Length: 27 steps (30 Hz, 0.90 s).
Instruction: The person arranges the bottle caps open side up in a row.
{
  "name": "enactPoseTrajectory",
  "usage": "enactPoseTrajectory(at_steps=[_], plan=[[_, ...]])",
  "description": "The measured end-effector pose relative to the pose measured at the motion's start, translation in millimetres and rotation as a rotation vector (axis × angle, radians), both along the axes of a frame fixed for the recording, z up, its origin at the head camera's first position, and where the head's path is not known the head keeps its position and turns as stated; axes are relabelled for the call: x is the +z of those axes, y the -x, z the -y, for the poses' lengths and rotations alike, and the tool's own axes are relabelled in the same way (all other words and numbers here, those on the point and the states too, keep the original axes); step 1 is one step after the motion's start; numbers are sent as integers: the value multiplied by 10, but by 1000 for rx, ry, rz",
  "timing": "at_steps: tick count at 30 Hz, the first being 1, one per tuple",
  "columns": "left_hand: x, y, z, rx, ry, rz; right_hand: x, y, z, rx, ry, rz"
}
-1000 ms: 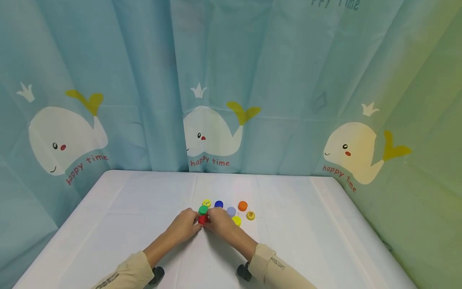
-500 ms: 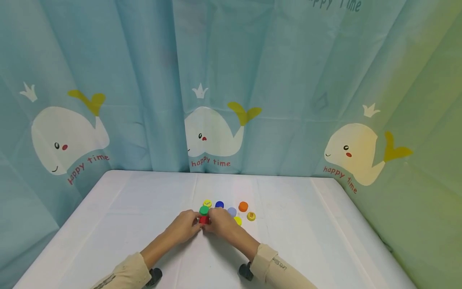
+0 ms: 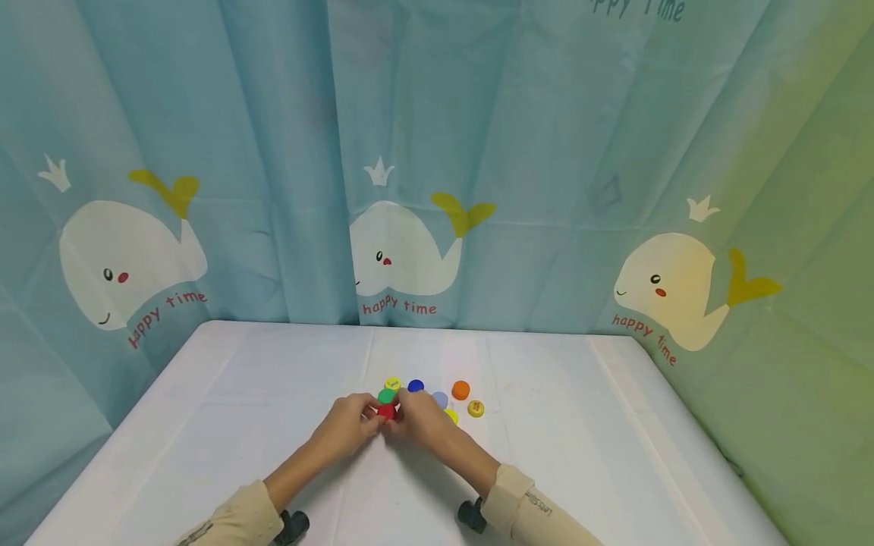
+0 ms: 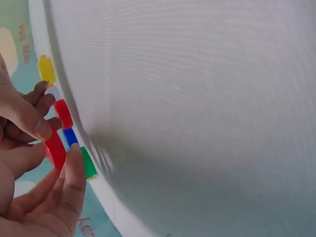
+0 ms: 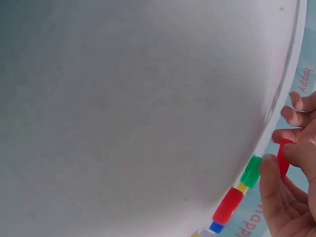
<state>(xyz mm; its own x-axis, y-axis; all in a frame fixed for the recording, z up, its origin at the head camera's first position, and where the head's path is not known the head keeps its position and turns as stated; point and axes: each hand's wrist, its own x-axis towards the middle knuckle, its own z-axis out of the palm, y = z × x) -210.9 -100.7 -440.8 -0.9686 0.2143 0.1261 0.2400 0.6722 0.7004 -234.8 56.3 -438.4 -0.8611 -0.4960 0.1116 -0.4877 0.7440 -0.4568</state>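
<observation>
Over the counter (image 3: 580, 440), my left hand (image 3: 347, 425) and right hand (image 3: 422, 418), nearly closed, pinch a red cap (image 3: 386, 412), seemingly raised, a green cap (image 3: 387, 396) on its far side.

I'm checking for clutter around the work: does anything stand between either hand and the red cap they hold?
Nothing visible does: the left hand and right hand both grip the red cap directly. The green cap lies just beyond it in the head view, not between it and either hand.
</observation>
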Motion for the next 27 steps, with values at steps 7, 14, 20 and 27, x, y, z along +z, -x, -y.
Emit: enactPoseTrajectory(at_steps=[7, 14, 20, 27], plan=[[26, -12, 6, 60, -139, -42, 10, -6, -56, 33, 107, 12], [44, -33, 46, 54, -144, -13, 1, -56, -126, 70, 229, 35], [63, -54, 66, -26, -121, -48, -10, -52, -203, 67, 394, 187], [56, -91, 67, -69, -155, -84, 3, -48, -281, 67, 556, 324]])
